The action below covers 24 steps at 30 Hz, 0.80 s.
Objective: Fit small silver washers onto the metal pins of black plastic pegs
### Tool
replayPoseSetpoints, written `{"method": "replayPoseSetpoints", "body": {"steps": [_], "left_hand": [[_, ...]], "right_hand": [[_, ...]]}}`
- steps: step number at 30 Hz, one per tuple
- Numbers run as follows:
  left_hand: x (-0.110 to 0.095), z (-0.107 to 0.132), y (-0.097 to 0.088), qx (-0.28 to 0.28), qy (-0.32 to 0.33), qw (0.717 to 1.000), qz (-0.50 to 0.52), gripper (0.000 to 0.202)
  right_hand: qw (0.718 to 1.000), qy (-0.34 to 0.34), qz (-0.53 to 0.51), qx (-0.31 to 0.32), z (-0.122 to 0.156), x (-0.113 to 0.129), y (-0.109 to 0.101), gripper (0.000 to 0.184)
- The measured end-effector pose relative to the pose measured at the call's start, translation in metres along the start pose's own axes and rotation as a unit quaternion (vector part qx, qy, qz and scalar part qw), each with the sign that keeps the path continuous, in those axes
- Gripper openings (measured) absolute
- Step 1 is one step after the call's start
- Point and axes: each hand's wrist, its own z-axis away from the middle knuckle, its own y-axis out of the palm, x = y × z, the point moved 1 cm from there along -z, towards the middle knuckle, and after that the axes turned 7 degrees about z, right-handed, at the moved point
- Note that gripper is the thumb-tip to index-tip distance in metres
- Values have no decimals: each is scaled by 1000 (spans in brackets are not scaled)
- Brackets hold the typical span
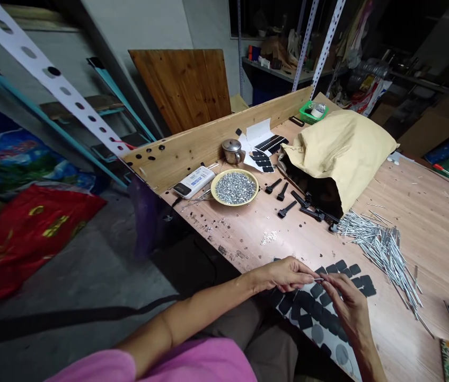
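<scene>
Here we are, both hands in close over the near edge of the pale wood-look desk (431, 204). Our L hand (288, 272) pinches a thin silvery metal rod (318, 279), thumb to fingertips; our R hand (350, 302) meets it w/ fingertips closed at the other end. So the rod's b/w the two hands, just above a spread of flat black rounded-square pads (355, 269). Can't tell if there's a small part on its tip: fingers block it.

Step in hand, prob. fine two-handed work at the rod's end. Next move calls for, we reckon, a steady L pinch & a light R touch, rod kept in line.

Supplies nearby: loose heap of silvery metal rods (385, 254) to our R, scatter of tiny shiny metal rings (269, 237) beyond our L hand, plus a round yellow bowl (235, 203) full of small silvery metal bits (235, 187).
</scene>
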Motion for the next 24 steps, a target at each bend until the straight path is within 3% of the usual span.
{"method": "replayPoseSetpoints", "body": {"steps": [7,13,18,24], "left_hand": [[-6,1,3,-36,48,994,-87,58],[-3,1,3,-29,24,996,-76,48],[0,-2,7,-98,133,974,-157,23],[2,-2,9,-92,141,963,-212,20]], "right_hand": [[1000,-6,24,8,1,9,-3,21],[996,-65,65,8,4,5,-2,18],[992,-90,88,14,4,2,-1,17],[984,-111,137,14,9,-2,6,19]]}}
